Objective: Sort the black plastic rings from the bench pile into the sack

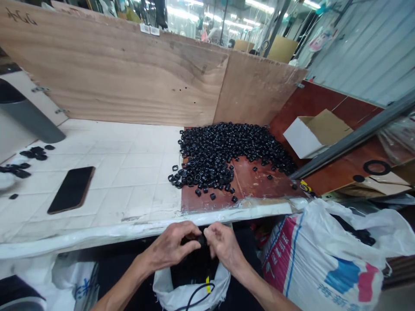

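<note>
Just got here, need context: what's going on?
The camera wearer's left hand pinches a small black part; the right hand has its fingertips right at it, though whether it grips too is unclear. Both are at the mouth of an open white sack with dark contents. On the bench, a heap of small black ring-shaped parts sits to the right, a smartphone to the left.

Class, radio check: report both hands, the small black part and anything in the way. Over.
Left hand pinching small black part; right hand alongside, grip unclear. Part above open white sack. Black cord across sack's near rim, clear of hands.
</note>
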`<state>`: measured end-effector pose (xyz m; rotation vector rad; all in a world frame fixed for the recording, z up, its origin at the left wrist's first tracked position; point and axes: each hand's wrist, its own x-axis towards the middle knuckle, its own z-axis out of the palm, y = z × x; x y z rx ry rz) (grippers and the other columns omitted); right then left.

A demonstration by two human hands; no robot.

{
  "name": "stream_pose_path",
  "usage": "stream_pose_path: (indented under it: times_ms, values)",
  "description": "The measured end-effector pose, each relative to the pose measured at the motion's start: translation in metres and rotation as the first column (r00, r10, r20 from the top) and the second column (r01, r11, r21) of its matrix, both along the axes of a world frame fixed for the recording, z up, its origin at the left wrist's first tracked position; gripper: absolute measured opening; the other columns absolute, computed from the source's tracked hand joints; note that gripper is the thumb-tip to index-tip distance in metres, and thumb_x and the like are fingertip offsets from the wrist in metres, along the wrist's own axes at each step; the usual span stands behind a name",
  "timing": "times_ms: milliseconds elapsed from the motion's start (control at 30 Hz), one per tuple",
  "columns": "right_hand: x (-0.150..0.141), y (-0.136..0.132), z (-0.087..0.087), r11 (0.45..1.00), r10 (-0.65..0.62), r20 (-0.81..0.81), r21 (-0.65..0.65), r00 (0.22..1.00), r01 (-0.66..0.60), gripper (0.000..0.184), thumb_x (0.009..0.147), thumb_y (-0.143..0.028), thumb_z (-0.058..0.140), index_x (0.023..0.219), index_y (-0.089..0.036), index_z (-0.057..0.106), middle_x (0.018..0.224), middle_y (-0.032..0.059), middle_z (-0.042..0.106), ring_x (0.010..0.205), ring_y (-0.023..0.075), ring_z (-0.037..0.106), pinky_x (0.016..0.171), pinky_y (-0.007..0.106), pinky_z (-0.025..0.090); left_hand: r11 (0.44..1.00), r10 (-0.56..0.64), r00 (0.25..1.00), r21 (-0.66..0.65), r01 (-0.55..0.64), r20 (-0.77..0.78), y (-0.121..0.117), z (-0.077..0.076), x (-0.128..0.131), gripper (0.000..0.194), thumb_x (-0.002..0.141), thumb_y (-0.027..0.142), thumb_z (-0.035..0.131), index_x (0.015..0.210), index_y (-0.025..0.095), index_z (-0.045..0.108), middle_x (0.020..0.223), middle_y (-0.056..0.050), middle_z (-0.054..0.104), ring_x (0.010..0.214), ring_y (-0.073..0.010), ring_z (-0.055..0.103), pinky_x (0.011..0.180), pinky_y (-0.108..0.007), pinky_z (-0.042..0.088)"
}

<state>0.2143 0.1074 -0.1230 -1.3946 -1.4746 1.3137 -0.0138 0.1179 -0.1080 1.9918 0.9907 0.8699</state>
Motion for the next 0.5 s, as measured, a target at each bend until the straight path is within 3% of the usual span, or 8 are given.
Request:
stream_pose_path:
  times_ms: [33,100,200,300,367,500]
  values:
    - [0.012,0.009,-0.001,0.990,-0.065,0.120,0.135,0.991,0.049,0.023,0.088,-0.042,0.058,0.086,-0.020,0.065,0.066,0.0023,0.061,0.058,0.0186,0.059,0.054,0.029,0.048,0.996,0.086,0.996,0.010,-0.086,-0.010,0.011,-0.003,-0.001,0.017,0.086,0.025,0.064,0.102,0.022,0.065,0.092,-0.003,0.068,0.079,-0.0168,0.066,0.072,-0.028,0.055]
    - [0.036,0.033,0.001,0.908,-0.236,0.300,0.407,0.924,0.100,0.019,0.088,-0.035,0.057,0.097,-0.020,0.066,0.087,0.0080,0.065,0.077,0.0230,0.064,0.067,0.034,0.054,0.947,0.319,0.948,0.051,-0.318,-0.010,0.035,-0.011,0.006,0.020,0.084,0.027,0.066,0.103,0.023,0.064,0.092,-0.002,0.066,0.076,-0.0167,0.064,0.070,-0.029,0.055]
    - [0.062,0.067,0.002,0.787,-0.338,0.446,0.617,0.829,-0.011,0.026,0.089,-0.022,0.050,0.111,-0.019,0.063,0.111,0.0134,0.062,0.099,0.0260,0.062,0.086,0.041,0.054,0.873,0.479,0.876,0.135,-0.469,-0.053,0.066,-0.021,0.027,0.029,0.081,0.025,0.069,0.109,0.023,0.062,0.100,-0.003,0.065,0.082,-0.0192,0.063,0.078,-0.033,0.054]
    - [0.070,0.085,0.000,0.772,-0.269,0.534,0.617,0.801,-0.153,0.029,0.090,-0.013,0.041,0.107,-0.017,0.064,0.103,0.0136,0.065,0.096,0.0253,0.063,0.087,0.041,0.053,0.864,0.489,0.866,0.201,-0.462,-0.108,0.079,-0.017,0.044,0.021,0.081,0.016,0.066,0.101,0.022,0.066,0.099,-0.006,0.068,0.096,-0.0247,0.061,0.088,-0.038,0.050]
    - [0.067,0.086,0.000,0.785,-0.237,0.536,0.597,0.810,-0.165,0.027,0.092,-0.015,0.041,0.101,-0.016,0.067,0.097,0.0135,0.067,0.092,0.0256,0.065,0.085,0.041,0.053,0.876,0.476,0.876,0.142,-0.462,-0.085,0.077,-0.008,0.045,0.018,0.081,0.011,0.063,0.094,0.022,0.068,0.094,-0.007,0.069,0.097,-0.0256,0.061,0.090,-0.039,0.048]
    - [0.045,0.079,0.010,0.873,-0.189,0.322,0.488,0.928,0.008,0.019,0.090,-0.030,0.055,0.098,-0.019,0.068,0.092,0.0101,0.070,0.078,0.0231,0.067,0.074,0.038,0.055,0.887,0.436,0.880,-0.257,-0.383,0.191,0.062,0.008,0.035,0.017,0.082,0.019,0.065,0.099,0.021,0.066,0.091,-0.003,0.069,0.083,-0.0196,0.065,0.078,-0.032,0.052]
